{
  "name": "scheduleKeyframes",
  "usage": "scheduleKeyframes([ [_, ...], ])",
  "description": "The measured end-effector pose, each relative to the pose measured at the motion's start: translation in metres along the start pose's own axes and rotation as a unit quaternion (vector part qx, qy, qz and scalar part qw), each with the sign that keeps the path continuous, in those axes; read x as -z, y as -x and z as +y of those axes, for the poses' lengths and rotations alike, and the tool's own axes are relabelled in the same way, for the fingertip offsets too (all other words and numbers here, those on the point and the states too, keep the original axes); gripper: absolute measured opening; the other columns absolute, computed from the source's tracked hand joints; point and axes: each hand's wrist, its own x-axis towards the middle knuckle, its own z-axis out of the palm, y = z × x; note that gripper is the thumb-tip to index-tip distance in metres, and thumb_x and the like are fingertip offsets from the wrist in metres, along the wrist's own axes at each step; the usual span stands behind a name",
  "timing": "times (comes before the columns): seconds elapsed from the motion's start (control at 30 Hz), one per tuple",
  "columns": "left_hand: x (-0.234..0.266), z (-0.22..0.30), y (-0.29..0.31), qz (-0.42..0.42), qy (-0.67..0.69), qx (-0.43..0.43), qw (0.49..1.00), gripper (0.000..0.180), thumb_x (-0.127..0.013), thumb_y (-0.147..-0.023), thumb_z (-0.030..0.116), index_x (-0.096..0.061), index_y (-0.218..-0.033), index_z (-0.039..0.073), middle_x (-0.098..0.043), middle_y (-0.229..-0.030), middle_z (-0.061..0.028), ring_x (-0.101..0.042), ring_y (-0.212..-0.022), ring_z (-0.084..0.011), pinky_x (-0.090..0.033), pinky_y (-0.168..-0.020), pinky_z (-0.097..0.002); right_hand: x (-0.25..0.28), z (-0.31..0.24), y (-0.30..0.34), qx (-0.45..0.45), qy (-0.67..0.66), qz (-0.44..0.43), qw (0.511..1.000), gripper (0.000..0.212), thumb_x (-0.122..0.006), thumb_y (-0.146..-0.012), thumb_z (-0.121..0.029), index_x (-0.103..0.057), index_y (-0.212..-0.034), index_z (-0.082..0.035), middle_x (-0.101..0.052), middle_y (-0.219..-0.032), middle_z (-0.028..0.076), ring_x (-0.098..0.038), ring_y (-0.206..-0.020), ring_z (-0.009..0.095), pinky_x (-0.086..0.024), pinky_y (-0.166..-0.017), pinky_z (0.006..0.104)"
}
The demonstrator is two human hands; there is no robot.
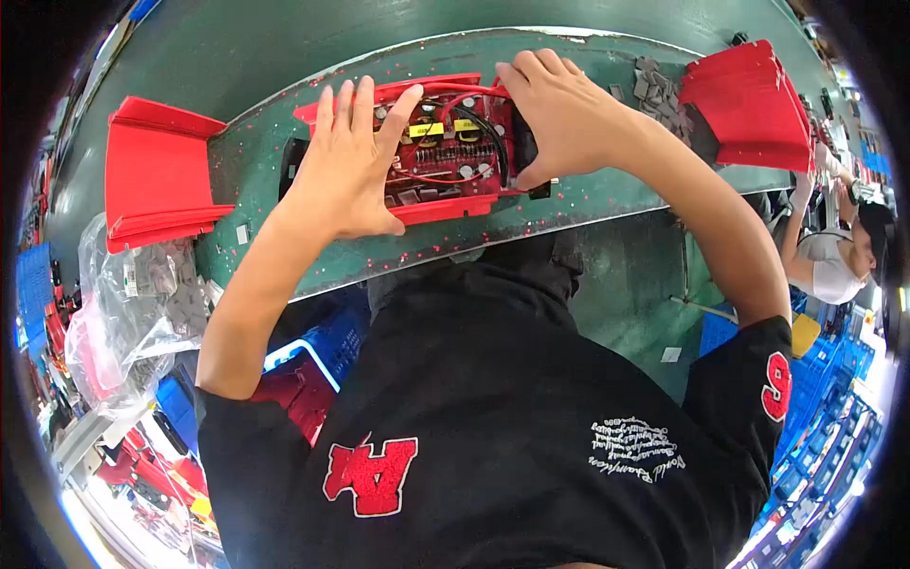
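Note:
A red open metal housing (455, 207) lies lengthwise on the green bench. Inside it sits a circuit board (445, 154) with yellow-wrapped transformers, small round components and red and black cables (488, 128). My left hand (351, 161) spans the housing's left part, fingers spread toward the far wall and thumb at the near wall. My right hand (564, 119) curves around the right end, its fingers at the far corner and thumb at the near corner. Between them is a black end panel (522, 142), partly hidden by the hand. Another dark piece (292, 166) shows at the left end.
Stacked red metal covers (156, 175) stand at the left, more red covers (749, 104) at the right. Small grey pieces (656, 90) lie in a pile near the right stack. A clear plastic bag (118, 322) hangs at the left edge. Another person (834, 256) is at far right.

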Motion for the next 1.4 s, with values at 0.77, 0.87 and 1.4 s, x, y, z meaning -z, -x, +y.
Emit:
scheduleKeyframes([
  [0.77, -0.009, -0.011, 0.0, 0.092, 0.077, -0.001, 0.993, 0.131, -0.087, -0.045, 0.032, -0.017, -0.154, 0.017, -0.042, -0.136, -0.0339, -0.043, -0.128, -0.0467, -0.037, -0.104, -0.0501, -0.01, -0.018, -0.014, 0.03, -0.166, 0.08, 0.982, 0.095, -0.089, -0.054, -0.024, -0.035, -0.128, 0.002, -0.044, -0.125, 0.025, -0.05, -0.113, 0.042, -0.046, -0.097, 0.0416],
  [0.87, -0.011, -0.011, 0.004, 0.093, 0.062, -0.004, 0.994, 0.131, -0.087, -0.045, 0.033, -0.016, -0.154, 0.017, -0.043, -0.135, -0.0337, -0.044, -0.126, -0.0465, -0.038, -0.103, -0.049, -0.01, -0.018, -0.013, 0.055, -0.194, 0.1, 0.974, 0.098, -0.089, -0.056, -0.024, -0.031, -0.131, 0.0, -0.032, -0.136, 0.028, -0.043, -0.126, 0.045, -0.04, -0.106, 0.046],
  [1.4, 0.023, -0.007, 0.063, 0.093, 0.09, 0.093, 0.987, 0.129, -0.086, -0.048, 0.057, -0.022, -0.151, 0.014, -0.033, -0.145, -0.0283, -0.026, -0.142, -0.0406, -0.013, -0.117, -0.0562, -0.035, -0.079, 0.045, -0.131, -0.83, 0.21, 0.5, 0.022, -0.058, -0.095, -0.022, -0.058, -0.103, -0.002, -0.054, -0.081, 0.0, -0.055, -0.075, 0.012, -0.046, -0.068, 0.0257],
])
